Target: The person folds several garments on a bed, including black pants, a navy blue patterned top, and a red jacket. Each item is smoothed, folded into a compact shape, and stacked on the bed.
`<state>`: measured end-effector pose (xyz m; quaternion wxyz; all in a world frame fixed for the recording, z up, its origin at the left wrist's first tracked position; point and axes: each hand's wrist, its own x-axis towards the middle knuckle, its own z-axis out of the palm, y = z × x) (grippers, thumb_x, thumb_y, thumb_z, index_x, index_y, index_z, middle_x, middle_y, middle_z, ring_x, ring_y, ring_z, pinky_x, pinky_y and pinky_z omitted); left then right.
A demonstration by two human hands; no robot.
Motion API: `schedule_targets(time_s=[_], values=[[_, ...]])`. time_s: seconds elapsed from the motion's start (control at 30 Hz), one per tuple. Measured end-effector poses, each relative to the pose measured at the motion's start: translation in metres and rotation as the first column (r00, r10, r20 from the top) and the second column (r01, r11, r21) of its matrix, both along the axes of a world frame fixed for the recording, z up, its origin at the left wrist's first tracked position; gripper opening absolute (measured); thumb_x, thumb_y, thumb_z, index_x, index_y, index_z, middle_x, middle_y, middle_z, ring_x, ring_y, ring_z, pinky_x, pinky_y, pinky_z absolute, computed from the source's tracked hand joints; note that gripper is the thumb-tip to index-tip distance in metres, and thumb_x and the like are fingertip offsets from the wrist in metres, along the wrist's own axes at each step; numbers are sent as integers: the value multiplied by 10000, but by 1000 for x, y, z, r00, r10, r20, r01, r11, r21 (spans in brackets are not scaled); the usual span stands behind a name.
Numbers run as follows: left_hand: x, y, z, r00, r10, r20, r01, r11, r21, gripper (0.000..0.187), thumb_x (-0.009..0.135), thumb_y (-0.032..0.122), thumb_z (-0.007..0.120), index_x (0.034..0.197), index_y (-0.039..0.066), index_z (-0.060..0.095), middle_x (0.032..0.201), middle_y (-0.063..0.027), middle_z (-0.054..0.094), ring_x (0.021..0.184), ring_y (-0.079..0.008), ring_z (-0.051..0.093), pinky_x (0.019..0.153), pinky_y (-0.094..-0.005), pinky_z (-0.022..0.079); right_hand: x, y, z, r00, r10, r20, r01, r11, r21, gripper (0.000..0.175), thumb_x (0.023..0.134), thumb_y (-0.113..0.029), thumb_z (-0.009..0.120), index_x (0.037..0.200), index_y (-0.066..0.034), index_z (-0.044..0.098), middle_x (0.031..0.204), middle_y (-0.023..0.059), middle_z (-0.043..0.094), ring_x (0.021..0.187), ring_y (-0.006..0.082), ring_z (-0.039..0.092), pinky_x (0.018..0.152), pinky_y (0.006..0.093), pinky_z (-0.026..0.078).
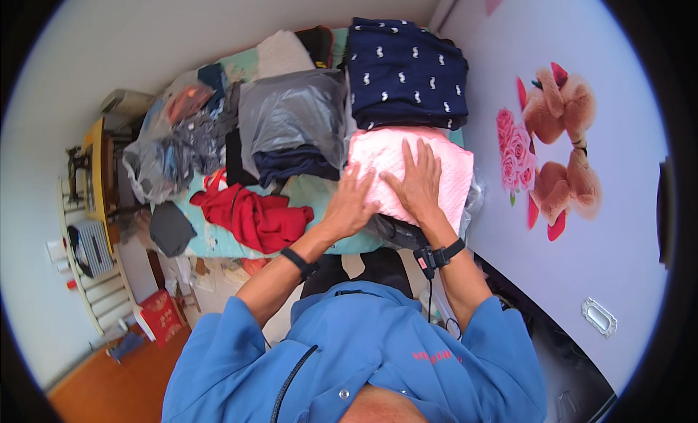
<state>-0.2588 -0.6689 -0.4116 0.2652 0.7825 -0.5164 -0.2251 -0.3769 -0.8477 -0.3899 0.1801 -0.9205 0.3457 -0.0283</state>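
Observation:
A pink quilted cloth [450, 175], folded into a rough square, tops a pile at the near right of the bed. My right hand [415, 180] lies flat on its middle with the fingers spread. At its left edge rests my left hand [351, 205], palm down, fingers apart. Neither hand grips the cloth. Dark fabric and clear plastic [401, 232] show under its front edge. Directly behind stands a folded navy cloth [409, 74] with a white moustache print. To the left, a grey plastic bag [294, 115] covers folded dark clothes [297, 164].
A crumpled red garment [256, 213] lies on the teal bedsheet [322, 197]. Clear bags of clothes [174, 145] fill the bed's left side. A sewing machine [80, 172] stands at far left. A white panel with a bear-and-roses picture [561, 123] borders the right.

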Motion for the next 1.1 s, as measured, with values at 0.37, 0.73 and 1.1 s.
schedule_targets(time_s=[0.37, 0.73, 1.1], values=[[-18, 35, 33, 996, -29, -86, 47, 974, 219, 796, 919, 292, 684, 1609, 108, 336, 1684, -264, 226, 1515, -487, 302, 1157, -568, 406, -18, 6, -31, 998, 64, -17, -66, 975, -214, 858, 940, -636, 623, 1606, -140, 408, 1654, 217, 337, 1547, 394, 278, 1241, 596, 199], [-22, 324, -55, 901, 146, -409, -29, 960, 278, 529, 956, 338, 648, 1311, -54, 627, 1150, -286, 720, 1083, -437, 693, 960, -480, 537, -89, 154, -9, 989, 7, -149, -61, 930, -363, 818, 835, -324, 822, 1523, -51, 475, 1595, 292, 371, 1492, 457, 335, 1195, 562, 342], [-22, 554, -79, 364, 711, -602, -480, 697, 533, 395, 946, 271, 673, 1181, -46, 698, 967, -186, 749, 849, -267, 732, 805, -404, 571, -56, 329, -55, 682, 549, -482, -144, 748, 648, 584, 838, -376, 815, 1307, -46, 705, 1269, 242, 707, 1208, 398, 657, 1021, 459, 520]])
